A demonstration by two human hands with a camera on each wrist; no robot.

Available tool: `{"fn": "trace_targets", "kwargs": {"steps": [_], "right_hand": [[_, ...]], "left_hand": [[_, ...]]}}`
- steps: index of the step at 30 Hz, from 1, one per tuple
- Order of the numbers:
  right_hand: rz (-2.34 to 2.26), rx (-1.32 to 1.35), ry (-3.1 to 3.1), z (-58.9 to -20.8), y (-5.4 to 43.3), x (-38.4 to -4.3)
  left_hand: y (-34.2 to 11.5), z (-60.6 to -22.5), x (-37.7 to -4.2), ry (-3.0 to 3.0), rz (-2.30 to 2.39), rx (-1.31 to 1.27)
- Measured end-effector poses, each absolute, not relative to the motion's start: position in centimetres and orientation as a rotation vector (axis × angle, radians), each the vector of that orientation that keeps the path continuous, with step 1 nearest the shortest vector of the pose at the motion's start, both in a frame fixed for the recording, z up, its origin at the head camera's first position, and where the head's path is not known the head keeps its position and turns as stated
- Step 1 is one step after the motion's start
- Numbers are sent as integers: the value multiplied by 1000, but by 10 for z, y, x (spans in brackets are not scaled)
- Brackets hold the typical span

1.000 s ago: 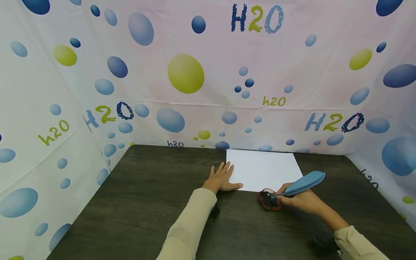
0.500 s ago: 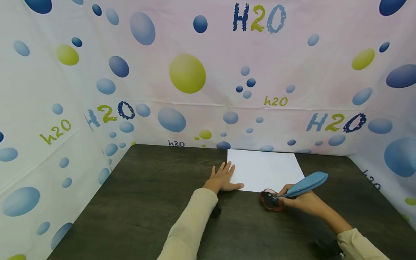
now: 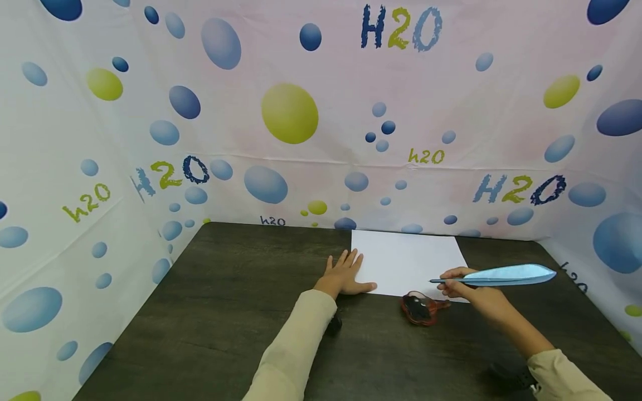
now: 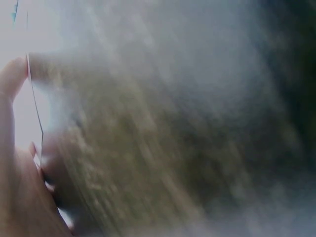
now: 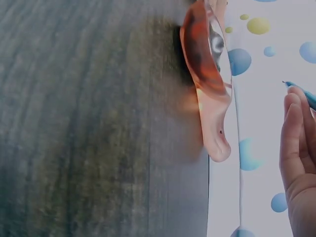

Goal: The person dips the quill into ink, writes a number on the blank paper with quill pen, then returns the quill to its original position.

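Note:
A sheet of white paper lies at the back of the table, and my left hand rests on its near left corner with fingers spread. My right hand pinches a blue feather pen near its tip. The pen lies almost level, its dark point over the paper's lower right part and its feather pointing right. Just in front of the paper sits a small see-through orange-red dish with a short handle and a dark inside. In the right wrist view, the dish's handle shows left of the pinching fingers.
The dark wood-grain table spreads on both sides of the paper. A white backdrop with blue and green dots and H2O lettering stands behind and along the sides. Black wrist devices show under the sleeves.
My right hand has lifted the feather pen out of the dish and moved it right and up over the paper. The pen has turned nearly level. My left hand stays in place.

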State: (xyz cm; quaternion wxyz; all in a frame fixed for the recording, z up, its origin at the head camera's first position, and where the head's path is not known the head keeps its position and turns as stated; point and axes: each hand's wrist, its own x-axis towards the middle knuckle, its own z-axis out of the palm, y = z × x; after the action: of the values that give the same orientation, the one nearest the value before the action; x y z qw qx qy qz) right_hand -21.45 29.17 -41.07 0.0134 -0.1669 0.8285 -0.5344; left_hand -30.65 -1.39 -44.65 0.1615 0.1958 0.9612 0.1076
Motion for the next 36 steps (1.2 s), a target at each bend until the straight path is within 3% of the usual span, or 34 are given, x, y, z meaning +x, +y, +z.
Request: {"fn": "trace_targets", "kwargs": {"steps": [36], "right_hand": [[-1633,-383,2607,-386,285,-300]], "left_hand": [[-15,-450,-311,2735,286,565]]}}
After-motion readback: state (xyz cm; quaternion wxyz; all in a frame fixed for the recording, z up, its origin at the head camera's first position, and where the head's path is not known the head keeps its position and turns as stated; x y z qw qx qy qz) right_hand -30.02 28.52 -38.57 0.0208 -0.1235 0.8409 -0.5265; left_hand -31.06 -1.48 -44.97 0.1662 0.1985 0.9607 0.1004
